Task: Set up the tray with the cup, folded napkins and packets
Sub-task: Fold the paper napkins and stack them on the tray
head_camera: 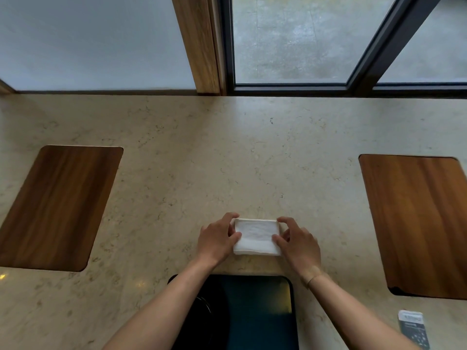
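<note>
Pinching folded napkin point(256, 236) at both short edges on counter point(227, 160), beyond dark tray point(265, 311): left hand point(217, 239), right hand point(297, 245), fingers curled. Likely soft, light; support both ends.

The counter point(227, 152) lies bare and open beyond the folded napkin point(256, 236), as far as the window frame point(290, 87). Two flush wooden panels point(58, 205) flank it. The dark tray point(262, 311) sits close behind, a packet point(413, 328) near right
</note>
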Tool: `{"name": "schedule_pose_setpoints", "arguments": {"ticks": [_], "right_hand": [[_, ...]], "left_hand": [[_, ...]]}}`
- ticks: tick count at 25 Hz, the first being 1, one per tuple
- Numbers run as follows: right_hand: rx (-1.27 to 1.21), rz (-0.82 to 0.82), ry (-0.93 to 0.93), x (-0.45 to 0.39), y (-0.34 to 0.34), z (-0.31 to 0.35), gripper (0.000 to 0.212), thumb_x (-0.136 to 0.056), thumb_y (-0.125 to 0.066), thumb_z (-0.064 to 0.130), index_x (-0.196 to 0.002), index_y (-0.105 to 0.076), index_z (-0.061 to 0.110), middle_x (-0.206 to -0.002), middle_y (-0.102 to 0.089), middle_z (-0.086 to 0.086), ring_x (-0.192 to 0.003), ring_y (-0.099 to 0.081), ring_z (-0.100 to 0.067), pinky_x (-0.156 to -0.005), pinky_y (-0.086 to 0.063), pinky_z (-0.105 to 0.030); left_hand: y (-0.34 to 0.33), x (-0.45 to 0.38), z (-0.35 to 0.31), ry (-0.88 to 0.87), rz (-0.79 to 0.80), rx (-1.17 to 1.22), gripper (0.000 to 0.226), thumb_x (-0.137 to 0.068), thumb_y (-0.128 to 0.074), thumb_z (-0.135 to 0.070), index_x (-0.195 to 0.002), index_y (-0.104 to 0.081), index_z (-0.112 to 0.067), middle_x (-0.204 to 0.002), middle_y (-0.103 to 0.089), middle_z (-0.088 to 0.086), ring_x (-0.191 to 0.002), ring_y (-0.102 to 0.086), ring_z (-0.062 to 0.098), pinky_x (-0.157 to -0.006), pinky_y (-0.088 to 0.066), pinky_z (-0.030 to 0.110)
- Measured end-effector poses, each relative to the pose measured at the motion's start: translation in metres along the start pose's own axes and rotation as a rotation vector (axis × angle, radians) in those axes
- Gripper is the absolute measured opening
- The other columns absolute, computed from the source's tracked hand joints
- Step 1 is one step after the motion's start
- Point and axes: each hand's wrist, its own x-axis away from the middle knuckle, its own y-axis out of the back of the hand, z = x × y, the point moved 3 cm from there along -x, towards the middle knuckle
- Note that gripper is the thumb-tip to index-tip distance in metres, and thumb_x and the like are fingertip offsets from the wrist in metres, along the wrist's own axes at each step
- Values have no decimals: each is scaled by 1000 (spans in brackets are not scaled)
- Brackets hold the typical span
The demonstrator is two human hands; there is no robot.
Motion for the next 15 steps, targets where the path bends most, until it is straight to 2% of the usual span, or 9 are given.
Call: {"name": "schedule_pose_setpoints", "arguments": {"ticks": [5,8,10,13,15], "right_hand": [[8,0,-3,-1,1,0,42,-88,-62,39,-127,-48,32,-88,-67,5,-79,-61,-16,-78,-53,-38],[-20,-57,2,-3,5,0,45,-86,-65,40,-127,-50,30,-90,-67,7,-82,-60,-15,-79,-52,-39],[-2,-79,20,-7,9,0,46,-84,-66,43,-126,-52,30,-100,-65,5,-93,-56,-16,-81,-49,-38],[119,-17,33,-14,10,2,54,-81,-64,50,-131,-49,33,-123,-55,2,-112,-46,-22,-88,-45,-40],[191,13,47,-16,9,3,56,-81,-62,54,-131,-49,35,-127,-51,3,-115,-42,-21,-89,-41,-38]], "left_hand": [[-1,0,2,-2,4,-16,47,-86,-64,-35,-130,-49,-32,-85,-64,-14,-79,-63,10,-86,-52,40],[0,-1,6,4,-24,13,47,-84,-67,-36,-128,-52,-32,-83,-61,-16,-78,-62,8,-84,-53,41],[2,-5,9,-4,-67,18,45,-83,-69,-38,-125,-55,-31,-89,-62,-14,-81,-60,7,-82,-54,40],[3,-13,7,-40,-94,-72,43,-81,-69,-42,-121,-59,-30,-107,-60,-7,-94,-57,12,-86,-51,37],[2,-18,5,-65,-73,-146,42,-80,-67,-45,-120,-61,-31,-109,-57,-6,-96,-52,13,-85,-49,36]]}}
